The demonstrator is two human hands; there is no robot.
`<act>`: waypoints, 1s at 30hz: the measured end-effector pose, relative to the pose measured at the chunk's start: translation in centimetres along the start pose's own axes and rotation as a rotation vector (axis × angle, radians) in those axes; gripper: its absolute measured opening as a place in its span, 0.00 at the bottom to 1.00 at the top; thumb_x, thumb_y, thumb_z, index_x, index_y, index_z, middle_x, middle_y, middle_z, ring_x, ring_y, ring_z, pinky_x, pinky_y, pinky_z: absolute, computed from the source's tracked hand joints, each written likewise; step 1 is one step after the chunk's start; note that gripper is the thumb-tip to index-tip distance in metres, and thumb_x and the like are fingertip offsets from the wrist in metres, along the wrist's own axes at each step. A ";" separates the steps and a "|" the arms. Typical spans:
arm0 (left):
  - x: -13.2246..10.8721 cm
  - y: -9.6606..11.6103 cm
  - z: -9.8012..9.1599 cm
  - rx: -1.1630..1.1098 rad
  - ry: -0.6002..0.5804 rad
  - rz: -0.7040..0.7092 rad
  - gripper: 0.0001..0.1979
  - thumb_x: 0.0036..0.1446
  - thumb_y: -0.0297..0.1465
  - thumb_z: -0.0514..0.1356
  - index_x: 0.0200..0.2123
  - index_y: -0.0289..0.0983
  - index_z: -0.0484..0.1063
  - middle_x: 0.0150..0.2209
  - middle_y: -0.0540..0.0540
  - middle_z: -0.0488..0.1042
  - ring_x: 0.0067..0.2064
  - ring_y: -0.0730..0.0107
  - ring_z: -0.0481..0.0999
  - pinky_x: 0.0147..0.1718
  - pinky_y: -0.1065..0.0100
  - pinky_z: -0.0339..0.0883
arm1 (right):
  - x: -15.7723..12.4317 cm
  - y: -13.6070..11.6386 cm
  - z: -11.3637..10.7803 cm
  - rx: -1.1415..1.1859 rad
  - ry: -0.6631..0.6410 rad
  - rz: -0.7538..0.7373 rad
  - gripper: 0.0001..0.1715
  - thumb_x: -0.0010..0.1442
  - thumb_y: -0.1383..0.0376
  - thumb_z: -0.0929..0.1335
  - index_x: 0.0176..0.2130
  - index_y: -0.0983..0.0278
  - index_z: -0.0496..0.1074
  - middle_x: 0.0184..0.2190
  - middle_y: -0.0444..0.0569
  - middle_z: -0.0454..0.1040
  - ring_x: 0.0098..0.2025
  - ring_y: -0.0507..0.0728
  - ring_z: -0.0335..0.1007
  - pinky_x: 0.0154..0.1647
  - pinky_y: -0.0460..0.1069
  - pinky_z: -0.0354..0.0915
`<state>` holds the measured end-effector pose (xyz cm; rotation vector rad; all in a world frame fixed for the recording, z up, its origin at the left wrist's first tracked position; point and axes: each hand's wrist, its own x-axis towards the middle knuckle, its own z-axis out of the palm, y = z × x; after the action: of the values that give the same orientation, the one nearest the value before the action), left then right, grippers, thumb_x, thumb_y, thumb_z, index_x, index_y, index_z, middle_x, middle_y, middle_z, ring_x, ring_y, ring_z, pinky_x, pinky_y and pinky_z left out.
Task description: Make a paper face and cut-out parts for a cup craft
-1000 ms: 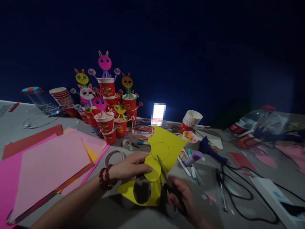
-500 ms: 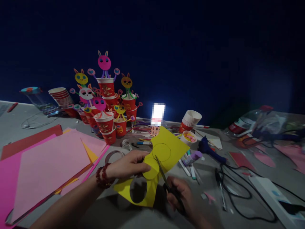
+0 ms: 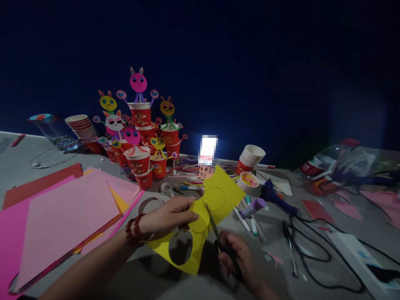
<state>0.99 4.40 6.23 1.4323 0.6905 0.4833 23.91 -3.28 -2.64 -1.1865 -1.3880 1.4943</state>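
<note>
Since a second ago the yellow sheet (image 3: 225, 189) has turned a little in the hands, its near corner dropping lower and the scissors (image 3: 214, 225) moving slightly further round the curve. The sheet is held up just above the tabletop (image 3: 131, 279), in front of the person. The left hand (image 3: 168, 216) has its grip pinched on the sheet's 9 o'clock edge. The right hand (image 3: 237, 254), at 5 o'clock, has its grip closed round the scissor handles, with the blades reaching into the paper. One round hole (image 3: 180, 250) is already cut out at 7 o'clock. The middle disc (image 3: 198, 218) looks part-cut, though the dim light makes it hard to say how much still joins it. A drawn circle (image 3: 214, 198) toward 1 o'clock is uncut. Open room lies at 6 to 7 o'clock, where the tabletop is bare up to its near edge. At 9 o'clock pink paper sheets (image 3: 68, 208) overlap close by, with a tape roll (image 3: 150, 205) just beside the left hand. At 3 o'clock markers (image 3: 246, 218), a glue gun (image 3: 271, 196) and a looping black cable (image 3: 312, 250) crowd the surface. At 11 o'clock, well apart, stand decorated red cups (image 3: 140, 158).
</note>
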 end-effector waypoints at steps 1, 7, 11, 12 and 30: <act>0.0 0.0 0.1 -0.005 -0.003 0.000 0.10 0.61 0.36 0.57 0.34 0.35 0.66 0.30 0.52 0.65 0.27 0.77 0.62 0.26 0.74 0.55 | 0.0 0.3 0.0 0.016 -0.001 0.009 0.37 0.42 0.33 0.70 0.23 0.59 0.53 0.13 0.33 0.54 0.12 0.46 0.50 0.12 0.42 0.49; 0.0 0.3 0.5 0.049 -0.072 0.019 0.10 0.63 0.36 0.56 0.33 0.35 0.66 0.29 0.52 0.63 0.28 0.76 0.60 0.27 0.74 0.54 | 0.3 0.5 -0.1 0.024 -0.033 -0.035 0.37 0.41 0.35 0.72 0.22 0.59 0.55 0.14 0.35 0.58 0.13 0.46 0.53 0.13 0.42 0.51; 0.0 0.5 0.6 0.057 -0.085 0.031 0.10 0.63 0.37 0.56 0.36 0.35 0.67 0.31 0.52 0.63 0.29 0.76 0.59 0.27 0.74 0.53 | 0.2 -0.7 -0.1 0.009 -0.035 -0.057 0.37 0.43 0.35 0.72 0.22 0.60 0.56 0.15 0.35 0.58 0.14 0.46 0.53 0.14 0.41 0.50; 0.0 0.5 0.6 0.067 -0.084 0.036 0.10 0.63 0.37 0.56 0.35 0.35 0.67 0.31 0.52 0.63 0.29 0.76 0.59 0.27 0.74 0.53 | 0.2 -0.8 -0.1 0.005 -0.043 -0.063 0.36 0.44 0.35 0.71 0.22 0.61 0.57 0.15 0.35 0.57 0.14 0.45 0.53 0.14 0.41 0.49; -0.2 1.1 0.5 0.034 -0.080 0.000 0.13 0.61 0.40 0.57 0.32 0.35 0.65 0.27 0.53 0.61 0.27 0.76 0.58 0.26 0.73 0.51 | 0.2 -0.2 -0.2 -0.039 -0.025 -0.145 0.36 0.48 0.34 0.68 0.22 0.60 0.55 0.15 0.34 0.53 0.13 0.45 0.51 0.13 0.42 0.45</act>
<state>1.35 3.98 7.32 1.4754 0.6372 0.4141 23.99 -3.05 -2.47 -1.0705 -1.4932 1.3906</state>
